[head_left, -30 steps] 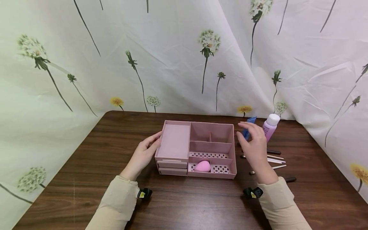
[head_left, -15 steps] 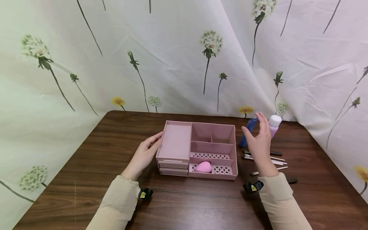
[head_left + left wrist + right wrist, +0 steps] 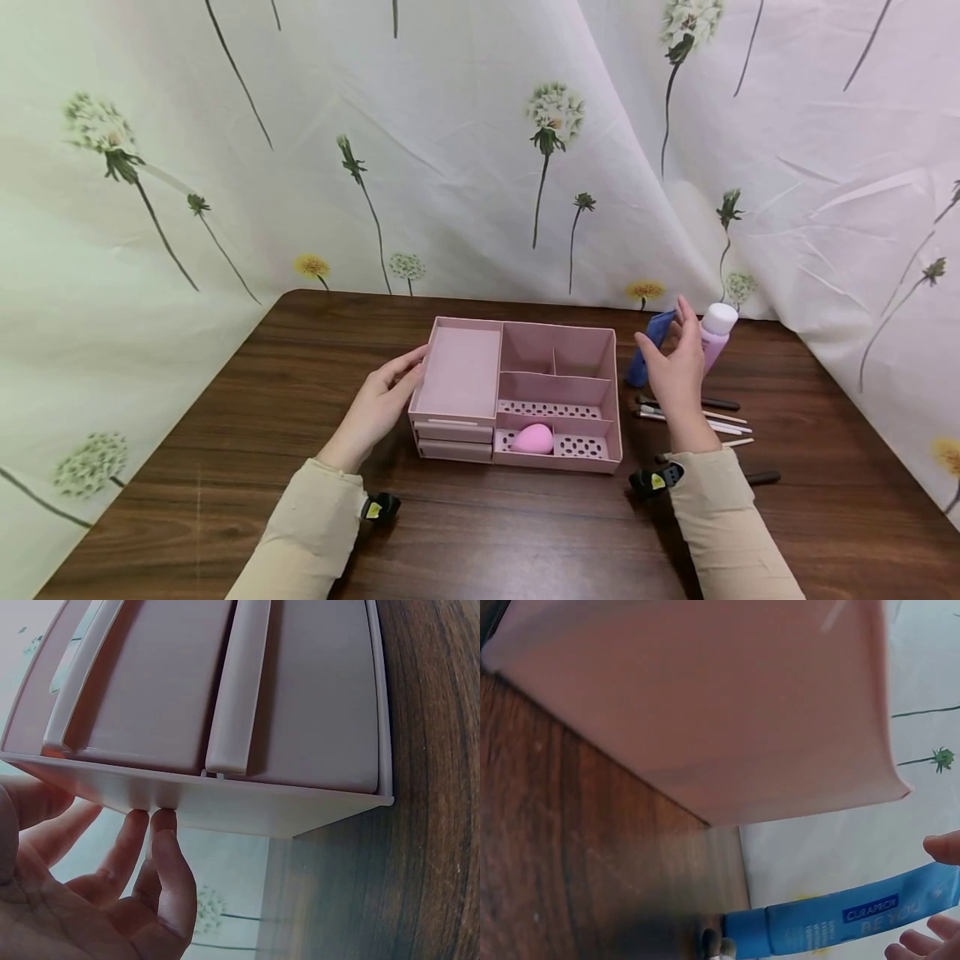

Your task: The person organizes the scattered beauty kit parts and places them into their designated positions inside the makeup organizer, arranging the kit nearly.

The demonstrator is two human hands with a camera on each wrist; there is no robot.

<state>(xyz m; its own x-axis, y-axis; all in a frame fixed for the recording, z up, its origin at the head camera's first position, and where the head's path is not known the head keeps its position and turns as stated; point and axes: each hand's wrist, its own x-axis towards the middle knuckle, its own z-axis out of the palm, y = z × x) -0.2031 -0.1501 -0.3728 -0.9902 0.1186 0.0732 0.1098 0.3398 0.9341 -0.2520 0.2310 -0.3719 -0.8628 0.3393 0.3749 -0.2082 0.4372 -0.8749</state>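
My left hand (image 3: 378, 400) rests against the left side of a pink desktop organizer (image 3: 459, 367), its fingertips touching the outer wall in the left wrist view. Past the organizer's right side, my right hand (image 3: 678, 375) is held around a blue toothpaste tube (image 3: 855, 915) standing upright on its cap. In the right wrist view the thumb is on one side of the tube's upper end and the fingers are on the other; whether they touch it I cannot tell. A pink makeup sponge (image 3: 533, 439) sits in a front compartment of the organizer.
A bottle of pink-purple liquid with a white cap (image 3: 717, 333) stands just beyond my right hand. Several makeup brushes (image 3: 723, 427) lie on the brown wooden table (image 3: 247, 467) to the right, partly hidden by my hand. A dandelion-print cloth (image 3: 450, 167) hangs behind.
My right hand has moved from beside the organizer's corner to the right, coming around the blue tube, with thumb and fingers now nearer its top. The left hand stays against the organizer.
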